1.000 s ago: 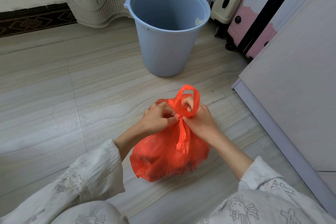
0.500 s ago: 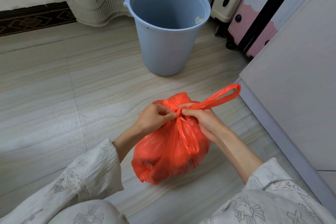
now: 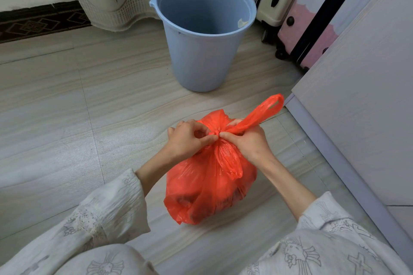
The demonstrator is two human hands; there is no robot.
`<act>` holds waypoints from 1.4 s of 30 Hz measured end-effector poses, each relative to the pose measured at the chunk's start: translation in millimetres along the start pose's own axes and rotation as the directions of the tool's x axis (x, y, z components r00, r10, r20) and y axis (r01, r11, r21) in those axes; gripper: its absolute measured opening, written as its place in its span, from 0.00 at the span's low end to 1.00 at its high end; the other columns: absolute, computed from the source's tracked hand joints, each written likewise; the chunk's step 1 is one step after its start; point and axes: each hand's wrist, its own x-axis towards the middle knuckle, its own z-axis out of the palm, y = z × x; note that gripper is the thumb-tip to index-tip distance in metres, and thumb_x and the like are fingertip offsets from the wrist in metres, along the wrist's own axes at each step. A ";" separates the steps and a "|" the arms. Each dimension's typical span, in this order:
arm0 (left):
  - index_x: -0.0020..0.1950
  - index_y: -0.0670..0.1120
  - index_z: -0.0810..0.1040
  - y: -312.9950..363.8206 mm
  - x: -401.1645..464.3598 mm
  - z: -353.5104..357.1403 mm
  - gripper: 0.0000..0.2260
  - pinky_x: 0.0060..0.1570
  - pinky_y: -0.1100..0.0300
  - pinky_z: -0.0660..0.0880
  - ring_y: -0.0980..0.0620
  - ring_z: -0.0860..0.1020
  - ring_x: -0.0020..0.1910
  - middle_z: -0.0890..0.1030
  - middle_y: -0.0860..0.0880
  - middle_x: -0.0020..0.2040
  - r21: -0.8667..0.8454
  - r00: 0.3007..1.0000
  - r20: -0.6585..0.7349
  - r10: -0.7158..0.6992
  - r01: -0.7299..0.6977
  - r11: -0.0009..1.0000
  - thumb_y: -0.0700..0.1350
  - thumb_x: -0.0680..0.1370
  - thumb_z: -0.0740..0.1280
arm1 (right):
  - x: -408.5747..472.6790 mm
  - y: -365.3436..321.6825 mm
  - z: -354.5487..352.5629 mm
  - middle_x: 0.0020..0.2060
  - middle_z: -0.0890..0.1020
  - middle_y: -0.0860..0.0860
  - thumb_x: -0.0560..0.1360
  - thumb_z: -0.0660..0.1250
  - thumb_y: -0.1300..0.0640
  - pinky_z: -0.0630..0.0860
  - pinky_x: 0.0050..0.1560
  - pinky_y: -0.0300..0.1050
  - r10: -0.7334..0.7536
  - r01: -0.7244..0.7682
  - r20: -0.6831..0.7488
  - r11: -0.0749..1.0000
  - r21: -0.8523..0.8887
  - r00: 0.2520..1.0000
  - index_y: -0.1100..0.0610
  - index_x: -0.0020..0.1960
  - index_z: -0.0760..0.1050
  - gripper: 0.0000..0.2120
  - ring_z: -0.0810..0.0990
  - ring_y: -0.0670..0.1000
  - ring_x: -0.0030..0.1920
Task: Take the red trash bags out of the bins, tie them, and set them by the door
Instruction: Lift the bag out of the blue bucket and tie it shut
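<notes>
The red trash bag (image 3: 210, 187) sits on the tiled floor (image 3: 67, 129) at the lower centre of the frame, its neck gathered into a knot at the top. The left hand (image 3: 186, 140) pinches the plastic just left of the knot, and the right hand (image 3: 248, 143) grips it just right, so both sets of fingers are clenched on the bag. One handle loop (image 3: 263, 110) sticks out toward the upper right; another (image 3: 230, 161) hangs down the front. The thin film could tear at the neck if the pull is hard, or the knot could slip if left loose. The blue bin (image 3: 202, 51) stands apart behind, at the upper centre, with no bag in it.
</notes>
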 end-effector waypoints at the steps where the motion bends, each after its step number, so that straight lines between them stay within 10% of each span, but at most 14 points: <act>1: 0.39 0.54 0.77 -1.0 0.4 0.7 0.07 0.52 0.55 0.58 0.54 0.73 0.50 0.78 0.55 0.45 0.022 1.000 0.011 0.023 -0.024 0.999 0.56 0.72 0.68 | 1.1 1.1 -0.3 0.35 0.80 0.48 0.66 0.74 0.62 0.72 0.42 0.32 0.017 -0.017 -0.003 1.000 0.010 1.000 0.60 0.40 0.79 0.05 0.78 0.44 0.37; 9: 0.41 0.52 0.71 -7.7 -2.3 4.7 0.07 0.53 0.53 0.59 0.52 0.67 0.48 0.73 0.56 0.41 0.184 0.955 0.146 0.259 -0.284 0.941 0.47 0.78 0.58 | 11.4 22.6 -7.4 0.31 0.82 0.48 0.66 0.74 0.62 0.76 0.40 0.40 0.351 -0.316 -0.033 0.876 0.364 0.936 0.59 0.38 0.82 0.02 0.80 0.46 0.33; 21: 0.36 0.52 0.66 0.1 -6.4 8.9 0.07 0.51 0.54 0.60 0.54 0.65 0.42 0.69 0.57 0.33 0.172 0.903 0.262 0.340 -0.390 0.905 0.49 0.73 0.54 | 40.0 47.1 -19.1 0.47 0.83 0.62 0.66 0.74 0.63 0.77 0.58 0.56 0.586 -0.480 -0.167 0.769 0.422 0.793 0.66 0.48 0.79 0.12 0.82 0.59 0.49; 31: 0.36 0.44 0.75 42.1 -32.3 -61.2 0.09 0.42 0.62 0.65 0.53 0.71 0.37 0.73 0.54 0.32 0.118 0.971 0.217 0.099 -0.127 0.985 0.43 0.76 0.63 | -0.7 -46.0 -84.5 0.35 0.81 0.47 0.71 0.70 0.61 0.72 0.33 0.29 0.451 -0.479 0.165 0.846 0.235 0.877 0.55 0.42 0.79 0.02 0.78 0.41 0.33; 42: 0.43 0.37 0.77 266.1 -117.5 -188.0 0.10 0.38 0.60 0.65 0.50 0.73 0.39 0.80 0.41 0.41 0.221 0.913 0.372 -0.169 0.090 0.971 0.44 0.76 0.64 | -108.8 -275.5 -227.9 0.41 0.81 0.52 0.72 0.68 0.64 0.74 0.33 0.29 0.539 -0.598 0.290 0.783 0.175 0.791 0.64 0.54 0.79 0.11 0.77 0.42 0.36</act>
